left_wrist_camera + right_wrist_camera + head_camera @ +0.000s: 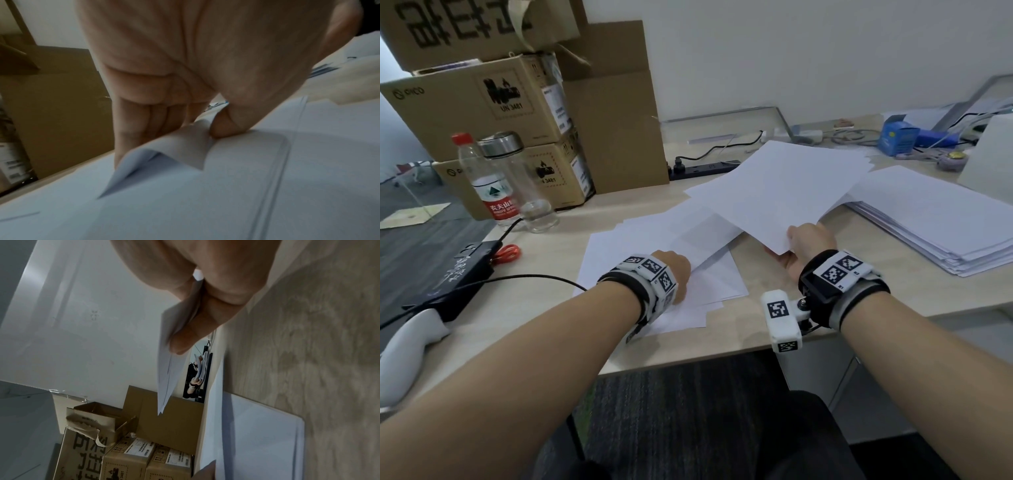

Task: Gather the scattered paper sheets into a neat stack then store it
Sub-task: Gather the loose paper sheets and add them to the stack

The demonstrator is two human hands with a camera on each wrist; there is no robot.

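Observation:
Several white paper sheets (664, 274) lie overlapped on the wooden desk (524, 318) in front of me. My left hand (676, 270) is down on them; in the left wrist view its thumb and fingers (144, 123) pinch up the curled corner of a sheet (179, 146). My right hand (804, 246) grips the near corner of a few sheets (784, 192) held above the desk; the right wrist view shows these held sheets (170, 363) edge-on between thumb and fingers. A tall neat stack of paper (945, 222) sits at the right.
Cardboard boxes (493, 113) are piled at the back left, with a water bottle (486, 181) and a clear flask (524, 185) before them. A black power strip (705, 169), a black device (448, 277), red scissors (508, 253) and a blue box (899, 135) lie around.

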